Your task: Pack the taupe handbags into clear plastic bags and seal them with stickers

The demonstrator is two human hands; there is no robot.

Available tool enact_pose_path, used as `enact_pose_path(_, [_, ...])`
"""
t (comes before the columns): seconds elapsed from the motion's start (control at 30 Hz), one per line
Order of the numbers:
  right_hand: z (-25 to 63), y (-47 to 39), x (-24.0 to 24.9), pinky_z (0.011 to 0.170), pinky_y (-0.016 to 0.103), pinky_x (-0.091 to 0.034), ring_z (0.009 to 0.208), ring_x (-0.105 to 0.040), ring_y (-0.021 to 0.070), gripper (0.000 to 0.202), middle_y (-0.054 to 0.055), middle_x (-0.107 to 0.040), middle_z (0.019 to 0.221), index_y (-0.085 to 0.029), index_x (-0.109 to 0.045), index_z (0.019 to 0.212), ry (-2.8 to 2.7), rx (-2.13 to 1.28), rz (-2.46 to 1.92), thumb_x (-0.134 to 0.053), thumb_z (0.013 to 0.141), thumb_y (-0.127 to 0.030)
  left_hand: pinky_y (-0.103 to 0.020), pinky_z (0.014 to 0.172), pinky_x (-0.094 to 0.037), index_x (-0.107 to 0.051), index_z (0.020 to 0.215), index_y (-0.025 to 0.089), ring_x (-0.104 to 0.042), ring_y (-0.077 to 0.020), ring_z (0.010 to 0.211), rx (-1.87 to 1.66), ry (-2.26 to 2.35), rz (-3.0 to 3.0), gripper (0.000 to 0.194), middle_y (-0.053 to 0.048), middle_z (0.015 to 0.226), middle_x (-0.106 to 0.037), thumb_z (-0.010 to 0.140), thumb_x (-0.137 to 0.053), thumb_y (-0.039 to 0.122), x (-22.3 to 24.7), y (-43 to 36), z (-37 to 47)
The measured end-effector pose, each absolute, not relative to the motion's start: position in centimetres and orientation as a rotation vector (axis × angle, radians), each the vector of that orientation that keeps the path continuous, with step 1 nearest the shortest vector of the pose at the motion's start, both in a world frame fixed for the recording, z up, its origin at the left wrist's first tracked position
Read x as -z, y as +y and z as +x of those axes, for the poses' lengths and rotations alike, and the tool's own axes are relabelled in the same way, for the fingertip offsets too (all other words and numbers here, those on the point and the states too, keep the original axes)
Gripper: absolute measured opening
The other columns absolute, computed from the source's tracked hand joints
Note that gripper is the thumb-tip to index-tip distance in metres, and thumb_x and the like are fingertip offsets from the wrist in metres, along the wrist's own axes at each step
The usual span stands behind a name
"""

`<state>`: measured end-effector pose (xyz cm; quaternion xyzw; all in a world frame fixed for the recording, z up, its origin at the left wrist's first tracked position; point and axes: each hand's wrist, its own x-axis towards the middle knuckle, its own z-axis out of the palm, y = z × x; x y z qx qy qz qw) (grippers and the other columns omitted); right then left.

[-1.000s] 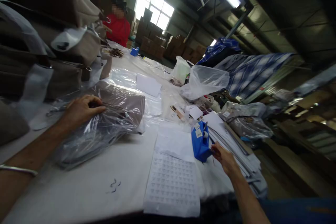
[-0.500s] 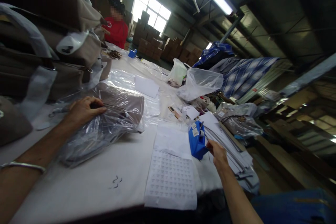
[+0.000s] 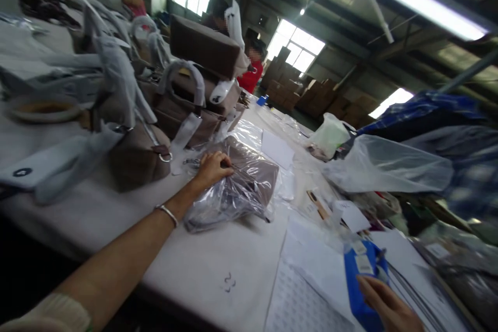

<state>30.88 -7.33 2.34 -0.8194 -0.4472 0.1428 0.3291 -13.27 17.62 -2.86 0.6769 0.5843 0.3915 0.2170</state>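
A brown handbag (image 3: 260, 158) lies on the table inside a clear plastic bag (image 3: 218, 211). My left hand (image 3: 213, 168) rests on top of it, fingers closed on a gathered fold of the plastic. At the lower right, a blue tape dispenser (image 3: 355, 282) with white labels stands beside some printed sheets. My right hand (image 3: 387, 303) is against the dispenser's near side, thumb and fingers drawn together. What lies between those fingertips, if anything, is too blurred and small to make out.
Several brown handbags (image 3: 204, 44) with wrapped handles are stacked at the left. Printed label sheets (image 3: 307, 290), a phone (image 3: 318, 205) and a white card (image 3: 353, 216) lie on the right. Clear bags (image 3: 392, 163) sit behind them. A person in red (image 3: 249, 79) is across the table.
The view has swung left, so things appear further right and more handbags show. My left hand keeps its hold on the plastic bag. My right hand stays by the tape dispenser.
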Motion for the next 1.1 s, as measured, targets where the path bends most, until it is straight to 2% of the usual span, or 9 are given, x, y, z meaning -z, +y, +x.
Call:
enact_pose_path(0.07, [23.5, -2.4, -5.3, 0.072, 0.039, -0.057, 0.079, -0.069, 0.0276, 0.042, 0.007, -0.074, 0.087, -0.024, -0.072, 0.089, -1.560, -0.582, -1.948, -0.070, 0.069, -0.061, -0.043, 0.103, -0.035, -0.069, 0.083, 0.022, -0.060, -0.0254, 0.104, -1.102, 1.625, 1.868, 0.015, -0.002, 0.102, -0.069, 0.071, -0.076, 0.025, 3.1, 17.6, -13.3])
enact_pose_path(0.17, [11.3, 4.8, -8.4, 0.065, 0.029, -0.050, 0.068, -0.062, 0.0172, 0.043, -0.002, -0.066, 0.073, -0.023, -0.058, 0.118, -2.054, -0.909, -1.628, -0.068, 0.081, -0.042, -0.045, 0.103, -0.035, -0.069, 0.082, 0.021, -0.060, -0.0256, 0.103, -1.121, 1.608, 1.859, 0.014, -0.002, 0.099, -0.069, 0.070, -0.076, 0.024, 3.1, 17.3, -13.2])
enact_pose_path(0.23, [5.3, 9.1, -8.9, 0.059, 0.024, -0.044, 0.063, -0.058, 0.0135, 0.036, -0.005, -0.063, 0.070, -0.022, -0.054, 0.113, -2.291, -0.922, -1.524, -0.066, 0.080, -0.029, -0.046, 0.104, -0.033, -0.069, 0.082, 0.021, -0.059, -0.0255, 0.103, -1.141, 1.595, 1.850, 0.014, -0.002, 0.099, -0.068, 0.071, -0.076, 0.025, 3.1, 17.1, -13.2])
enact_pose_path(0.37, [0.2, 15.8, -7.5, 0.054, 0.024, -0.034, 0.063, -0.054, 0.0136, 0.023, -0.004, -0.061, 0.070, -0.021, -0.057, 0.094, -2.767, -0.381, -1.590, -0.067, 0.074, -0.018, -0.047, 0.106, -0.031, -0.070, 0.082, 0.022, -0.059, -0.0249, 0.102, -1.184, 1.585, 1.833, 0.013, -0.002, 0.097, -0.068, 0.072, -0.076, 0.029, 3.4, 17.0, -13.1])
enact_pose_path(0.53, [-0.2, 19.8, -5.8, 0.054, 0.027, -0.028, 0.062, -0.051, 0.0163, 0.022, 0.000, -0.057, 0.069, -0.019, -0.059, 0.085, -2.901, -0.200, -1.587, -0.074, 0.070, -0.021, -0.047, 0.107, -0.028, -0.070, 0.080, 0.022, -0.059, -0.0233, 0.099, -1.207, 1.606, 1.832, 0.010, -0.001, 0.092, -0.069, 0.073, -0.077, 0.023, 4.1, 16.8, -12.6])
enact_pose_path(0.7, [0.9, 21.3, -6.5, 0.055, 0.027, -0.033, 0.063, -0.056, 0.0167, 0.023, -0.001, -0.061, 0.069, -0.020, -0.063, 0.085, -2.947, -0.298, -1.586, -0.078, 0.069, -0.027, -0.046, 0.109, -0.026, -0.068, 0.078, 0.021, -0.058, -0.0231, 0.100, -1.200, 1.627, 1.863, 0.011, 0.000, 0.092, -0.068, 0.074, -0.078, 0.024, 4.2, 16.3, -12.2])
enact_pose_path(0.87, [2.9, 19.1, -8.4, 0.071, 0.032, -0.054, 0.091, -0.067, 0.0205, 0.049, 0.007, -0.071, 0.109, -0.022, -0.053, 0.129, -2.314, -1.302, -1.552, -0.068, 0.084, -0.034, -0.048, 0.108, -0.027, -0.068, 0.080, 0.021, -0.057, -0.0244, 0.103, -1.176, 1.599, 1.860, 0.016, -0.001, 0.096, -0.067, 0.073, -0.081, 0.028, 3.9, 16.2, -12.5])
enact_pose_path(0.97, [4.0, 15.5, -8.0, 0.079, 0.039, -0.060, 0.116, -0.062, 0.0272, 0.073, 0.009, -0.049, 0.148, -0.033, -0.036, 0.146, -1.775, -1.786, -1.356, -0.072, 0.083, -0.036, -0.048, 0.109, -0.025, -0.068, 0.077, 0.022, -0.057, -0.0238, 0.104, -1.174, 1.588, 1.843, 0.014, 0.000, 0.096, -0.068, 0.073, -0.080, 0.027, 3.8, 16.2, -12.6])
enact_pose_path(1.1, [5.1, 12.5, -5.6, 0.056, 0.032, -0.061, 0.101, -0.069, 0.0273, 0.081, 0.008, -0.027, 0.161, -0.041, -0.028, 0.150, -1.531, -1.854, -1.315, -0.073, 0.083, -0.039, -0.047, 0.110, -0.023, -0.067, 0.074, 0.022, -0.057, -0.0230, 0.103, -1.206, 1.593, 1.840, 0.013, 0.001, 0.096, -0.068, 0.072, -0.080, 0.026, 3.9, 16.3, -12.5])
